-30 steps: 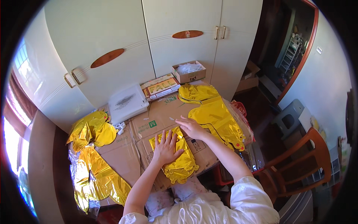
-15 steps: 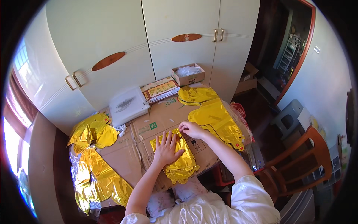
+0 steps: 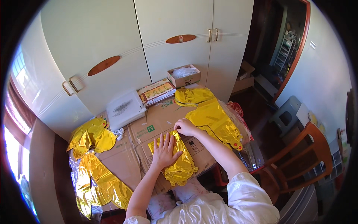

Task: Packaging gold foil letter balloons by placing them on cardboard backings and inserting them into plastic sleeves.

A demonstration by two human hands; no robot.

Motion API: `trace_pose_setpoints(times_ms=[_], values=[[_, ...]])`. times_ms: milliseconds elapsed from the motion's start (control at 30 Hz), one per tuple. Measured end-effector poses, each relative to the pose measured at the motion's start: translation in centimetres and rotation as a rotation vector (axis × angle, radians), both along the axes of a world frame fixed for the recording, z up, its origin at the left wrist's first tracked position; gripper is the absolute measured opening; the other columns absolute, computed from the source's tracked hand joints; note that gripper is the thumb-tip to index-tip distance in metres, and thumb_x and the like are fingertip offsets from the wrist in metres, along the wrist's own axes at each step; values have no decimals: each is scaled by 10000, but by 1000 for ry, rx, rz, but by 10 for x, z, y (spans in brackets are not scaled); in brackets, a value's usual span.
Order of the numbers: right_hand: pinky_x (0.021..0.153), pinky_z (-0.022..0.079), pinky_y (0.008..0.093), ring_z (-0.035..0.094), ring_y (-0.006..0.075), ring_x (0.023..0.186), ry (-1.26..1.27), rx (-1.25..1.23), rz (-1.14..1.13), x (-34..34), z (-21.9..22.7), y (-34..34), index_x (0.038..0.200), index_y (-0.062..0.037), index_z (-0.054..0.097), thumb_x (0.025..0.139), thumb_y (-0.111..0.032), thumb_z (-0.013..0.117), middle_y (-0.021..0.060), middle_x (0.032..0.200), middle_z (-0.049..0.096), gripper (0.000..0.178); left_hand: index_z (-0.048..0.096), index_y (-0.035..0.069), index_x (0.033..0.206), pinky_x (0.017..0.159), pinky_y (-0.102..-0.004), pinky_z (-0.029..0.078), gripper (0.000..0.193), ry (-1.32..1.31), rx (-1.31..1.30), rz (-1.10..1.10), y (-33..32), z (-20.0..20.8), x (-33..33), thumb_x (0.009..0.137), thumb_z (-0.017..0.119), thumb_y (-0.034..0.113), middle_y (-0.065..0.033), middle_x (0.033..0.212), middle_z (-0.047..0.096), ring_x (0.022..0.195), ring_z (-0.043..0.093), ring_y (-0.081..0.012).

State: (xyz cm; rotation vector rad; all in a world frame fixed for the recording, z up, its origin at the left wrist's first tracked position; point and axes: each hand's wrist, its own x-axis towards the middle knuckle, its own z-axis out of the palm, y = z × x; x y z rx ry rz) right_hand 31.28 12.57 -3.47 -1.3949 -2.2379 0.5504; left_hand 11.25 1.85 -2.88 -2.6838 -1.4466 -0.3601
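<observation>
At the left edge of the cardboard-covered tabletop, a crumpled gold foil piece lay toward the far corner, and a longer gold foil sheet spread toward the near corner, with clear plastic showing beside it. A small white bundle sat just right of the crumpled piece, near a pale plastic box at the far edge.

Right of these, near the middle of the tabletop's near edge, was a folded gold foil packet. Its long axis ran from the person's side toward the far edge, its far end leaning left and its scalloped end reaching the near edge. The left hand lay flat across its far left part, fingers spread, palm down, closed around nothing.

The right hand was at the packet's far right corner, so the foil lay below and to the left of its fingertips. Its fingers were bent close together (whether they pinched the foil, one could not tell). Of the two, the right was nearer that corner, while the left covered more of the body.

Beyond, along the far edge, stood a flat printed box and a small open carton. Another gold foil shape stretched down the right edge toward the near corner.
</observation>
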Motion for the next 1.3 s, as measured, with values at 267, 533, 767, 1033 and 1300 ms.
trace_pose_setpoints(times_ms=[267, 533, 767, 1033, 1300], values=[[798, 516, 421, 662, 323, 892, -7, -87, 34, -4, 10, 0, 884, -88, 719, 789, -134, 602, 150, 917, 702, 158, 316, 54, 1477, 1132, -602, 143, 862, 24, -10, 1, -1, 1, -2, 891, 367, 684, -178, 1541, 281, 1436, 214, -387], [795, 515, 416, 653, 327, 878, 62, -119, 82, 1, 15, -1, 879, -70, 705, 784, -100, 607, 143, 913, 693, 140, 274, 57, 1493, 1139, -586, 128, 864, 54, -50, 3, -1, 5, -1, 899, 359, 679, -193, 1545, 260, 1439, 182, -407], [836, 467, 350, 602, 209, 910, 41, 474, 289, 11, 19, -11, 866, -106, 674, 773, -119, 668, 2, 923, 650, 95, 291, 123, 1502, 1134, -594, 138, 824, 53, -39, 1, -1, 8, 0, 899, 352, 681, -189, 1537, 281, 1435, 196, -404], [776, 438, 296, 591, 114, 887, -278, 899, 469, 15, 20, -17, 852, -137, 688, 779, -145, 628, -68, 909, 655, 94, 339, 126, 1483, 1126, -610, 152, 826, 24, -1, -1, 0, 1, 0, 884, 368, 695, -186, 1517, 324, 1428, 225, -393], [787, 443, 290, 599, 122, 880, -300, 893, 469, 17, 15, -19, 933, -122, 698, 770, -139, 650, -56, 883, 662, 171, 344, 98, 1474, 1129, -610, 142, 853, 22, -15, 0, 1, -2, -1, 880, 355, 709, -193, 1521, 315, 1431, 218, -396]])
